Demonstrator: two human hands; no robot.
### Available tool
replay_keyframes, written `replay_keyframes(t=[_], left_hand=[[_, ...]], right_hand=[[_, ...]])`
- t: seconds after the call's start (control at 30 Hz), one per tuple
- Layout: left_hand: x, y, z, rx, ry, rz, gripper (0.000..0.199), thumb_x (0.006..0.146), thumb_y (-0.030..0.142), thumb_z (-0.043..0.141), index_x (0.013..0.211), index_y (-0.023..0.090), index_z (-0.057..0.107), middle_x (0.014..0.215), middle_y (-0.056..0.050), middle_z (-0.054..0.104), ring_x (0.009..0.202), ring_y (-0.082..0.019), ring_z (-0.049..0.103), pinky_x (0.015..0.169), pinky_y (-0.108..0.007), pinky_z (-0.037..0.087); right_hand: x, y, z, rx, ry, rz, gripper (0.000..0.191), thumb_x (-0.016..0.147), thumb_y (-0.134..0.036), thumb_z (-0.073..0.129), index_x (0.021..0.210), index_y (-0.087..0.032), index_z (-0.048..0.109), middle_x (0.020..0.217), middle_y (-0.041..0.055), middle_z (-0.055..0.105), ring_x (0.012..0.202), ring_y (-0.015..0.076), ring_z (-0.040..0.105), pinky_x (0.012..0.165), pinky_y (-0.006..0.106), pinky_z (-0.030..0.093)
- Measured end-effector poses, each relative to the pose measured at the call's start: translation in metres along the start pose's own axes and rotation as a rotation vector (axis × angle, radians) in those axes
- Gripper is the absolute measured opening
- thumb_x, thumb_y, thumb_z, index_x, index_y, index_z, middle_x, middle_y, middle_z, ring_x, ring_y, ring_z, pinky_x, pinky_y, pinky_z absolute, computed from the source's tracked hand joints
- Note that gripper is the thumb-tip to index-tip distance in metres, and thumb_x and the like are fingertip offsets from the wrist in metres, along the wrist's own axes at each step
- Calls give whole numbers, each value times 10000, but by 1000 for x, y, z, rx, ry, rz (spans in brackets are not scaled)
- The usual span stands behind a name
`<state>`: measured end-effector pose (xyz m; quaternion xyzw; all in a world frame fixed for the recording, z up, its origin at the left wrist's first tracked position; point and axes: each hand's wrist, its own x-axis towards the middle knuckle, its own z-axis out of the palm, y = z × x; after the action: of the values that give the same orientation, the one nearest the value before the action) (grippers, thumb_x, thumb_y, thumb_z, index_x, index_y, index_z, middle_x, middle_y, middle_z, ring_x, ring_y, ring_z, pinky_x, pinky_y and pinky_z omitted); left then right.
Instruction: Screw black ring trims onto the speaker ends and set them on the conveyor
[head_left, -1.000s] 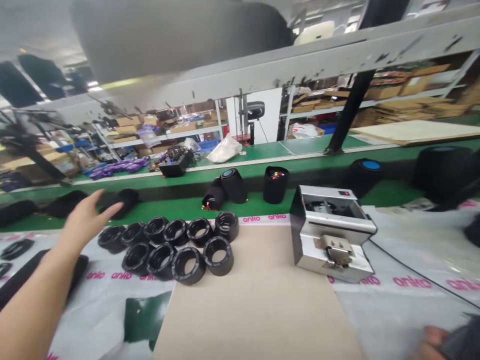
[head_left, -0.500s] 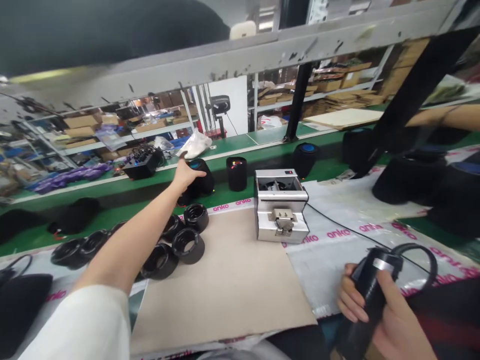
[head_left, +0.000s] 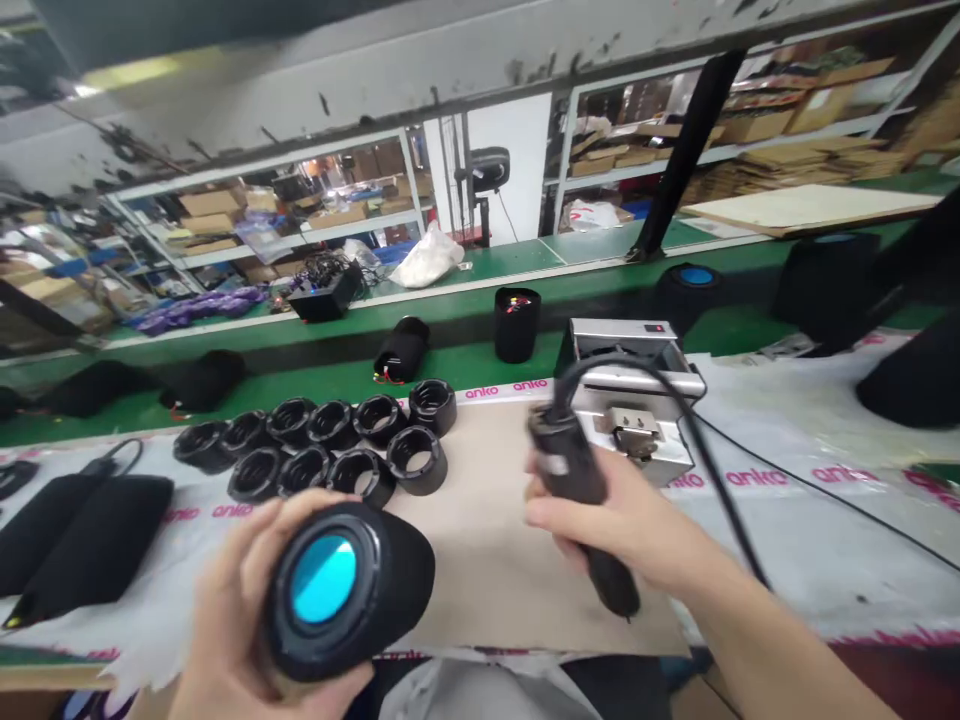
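My left hand (head_left: pixel 225 610) grips a black cylindrical speaker (head_left: pixel 397 570) close to me, its round cyan end (head_left: pixel 322 578) turned towards me. My right hand (head_left: pixel 630 520) holds a black electric screwdriver (head_left: pixel 577 490) above a tan cardboard sheet (head_left: pixel 480 560), with its black cable (head_left: pixel 675 400) arching up and over. Just beyond my left hand, black ring-shaped parts (head_left: pixel 304 475) stand in two rows on the sheet's left edge. A silver metal screw feeder (head_left: pixel 630 400) sits just past the screwdriver, partly hidden by it and my right hand.
Black fabric sleeves (head_left: pixel 90 540) lie on an "anko" printed plastic sheet (head_left: pixel 757 478) to the left. Black speaker bodies (head_left: pixel 517 325) stand on the green conveyor belt (head_left: pixel 465 365) behind. Shelves of cardboard boxes (head_left: pixel 750 140) line the far side.
My left hand has drawn the speaker back from the conveyor towards me. My right hand has carried the screwdriver left over the cardboard. The view has tilted and shifted.
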<state>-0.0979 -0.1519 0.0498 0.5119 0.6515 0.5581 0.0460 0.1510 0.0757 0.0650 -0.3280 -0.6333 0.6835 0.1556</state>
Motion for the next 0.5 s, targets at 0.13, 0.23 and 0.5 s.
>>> replay_keyframes(t=[0.13,0.23,0.5], left_hand=[[-43,-33,27,-69,156,-231,930,713,331,962,1536,356,528,1496,-111,669,1410,-373,660,1236,-576,516],[-54,-49,44,-205,240,-291,1102,687,423,995,1623,328,422,1546,-137,622,1456,-375,628,1253,-555,496],[-71,-79,-8,-27,579,-223,1280,462,298,1077,1598,310,490,1442,-114,705,1349,-430,708,1256,-680,471]], right_hand=[[52,-31,27,-638,-334,-259,376,844,-277,781,1207,-258,689,1084,-2,729,877,185,689,724,259,532],[89,-48,44,-936,-631,-400,379,802,-114,705,1167,-216,698,1293,22,700,1115,227,675,971,311,542],[137,-65,68,-1358,-889,-217,405,736,-220,806,1135,-219,735,1587,53,526,1033,253,692,818,323,516]])
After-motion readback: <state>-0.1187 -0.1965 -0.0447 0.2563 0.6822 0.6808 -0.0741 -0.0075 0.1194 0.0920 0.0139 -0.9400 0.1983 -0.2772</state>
